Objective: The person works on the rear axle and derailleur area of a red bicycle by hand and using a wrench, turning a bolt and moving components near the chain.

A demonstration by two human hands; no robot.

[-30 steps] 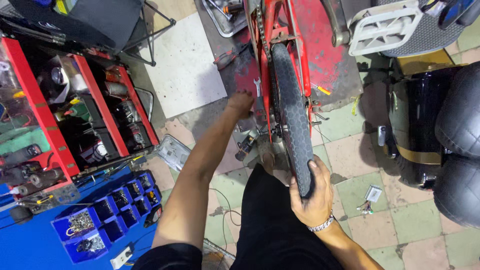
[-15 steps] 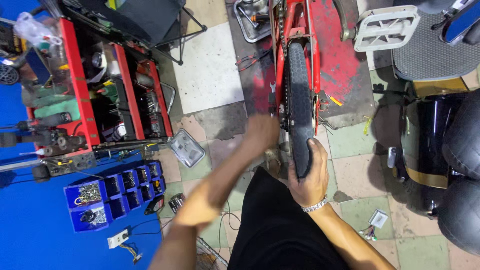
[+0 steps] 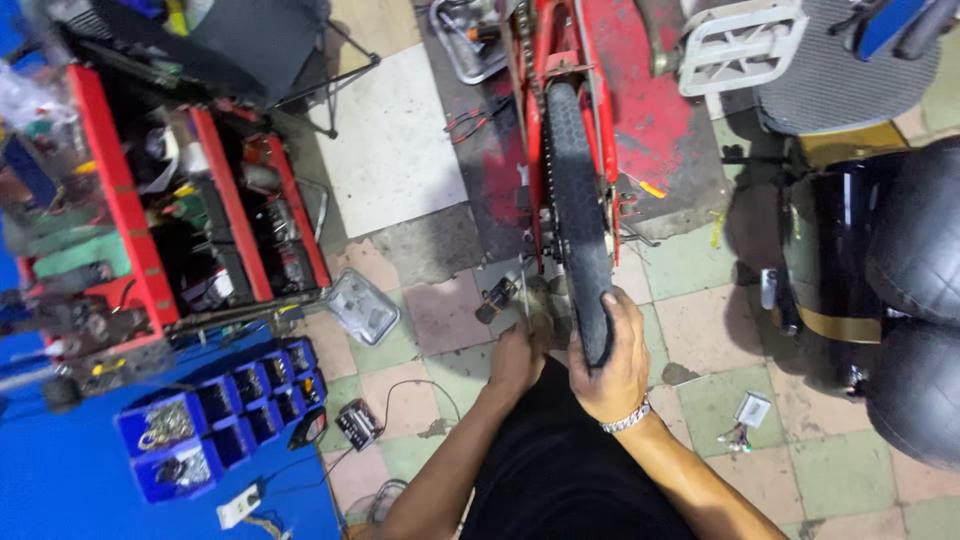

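Black rear tyre (image 3: pixel 578 215) of a red bike frame (image 3: pixel 600 90), seen from above, w/ both hands at its near end.

R hand (image 3: pixel 615 360) is closed around the tyre's near edge, fingers curled over the tread, a metal bracelet (image 3: pixel 627 420) at the wrist. L hand (image 3: pixel 518 355) sits just left of the wheel, low by the floor, fingers bent; can't tell if it grips anything. Tyre stands upright between the frame's arms, above a tiled floor (image 3: pixel 700 330). Left of it: red tool cabinet (image 3: pixel 120 210) w/ open drawers, blue parts bins (image 3: pixel 215 415) near the bottom-left corner. Dark scooter body (image 3: pixel 850 260) at right edge.
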